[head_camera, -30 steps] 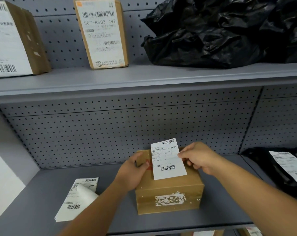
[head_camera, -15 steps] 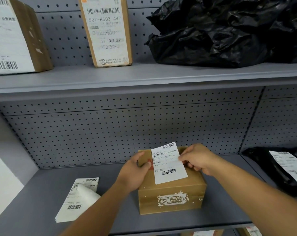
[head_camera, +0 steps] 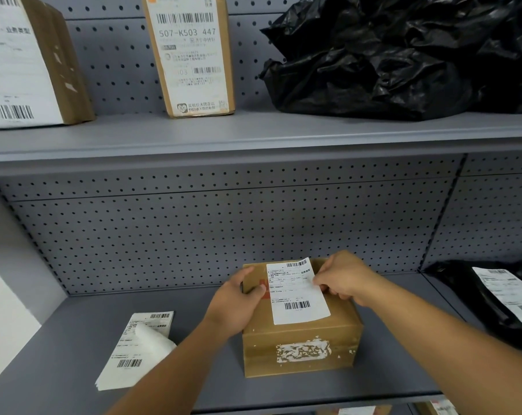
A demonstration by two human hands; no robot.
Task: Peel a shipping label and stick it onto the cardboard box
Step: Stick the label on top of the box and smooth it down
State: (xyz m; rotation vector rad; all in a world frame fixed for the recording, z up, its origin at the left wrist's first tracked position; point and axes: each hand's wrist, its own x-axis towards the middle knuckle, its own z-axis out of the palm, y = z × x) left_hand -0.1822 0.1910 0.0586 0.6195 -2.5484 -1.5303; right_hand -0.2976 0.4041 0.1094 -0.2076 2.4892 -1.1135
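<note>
- Shipping label [head_camera: 298, 292]: white, printed with barcodes at its far and near ends, lying on the top face of the cardboard box [head_camera: 301, 339]; its near part looks flat on the cardboard, while its far end reaches the box's rear edge; whether that end is stuck down cannot be told
- Cardboard box: brown, standing on the lower grey shelf [head_camera: 74, 348], close to the shelf's front edge; torn white remains of an old sticker show on its front face
- Left hand [head_camera: 235, 310]: clasped on the box's left top edge, thumb resting on the top face just beside the label's left margin
- Right hand [head_camera: 343, 280]: fingers curled, fingertips pinching the label's right edge about halfway along its length, over the box's right rear corner
- Stack of label sheets [head_camera: 137, 351]: on the same shelf, left of the box and apart from it; one sheet curls upward
- Black poly mailer [head_camera: 493, 298]: right of the box, carrying its own white label
- Upper shelf [head_camera: 253, 133], above the box: two labelled cartons [head_camera: 193, 55], the middle one marked "507-K503 447", and a heap of black plastic bags [head_camera: 403, 55] to the right
- Perforated grey back panel [head_camera: 193, 235]: directly behind the box
</note>
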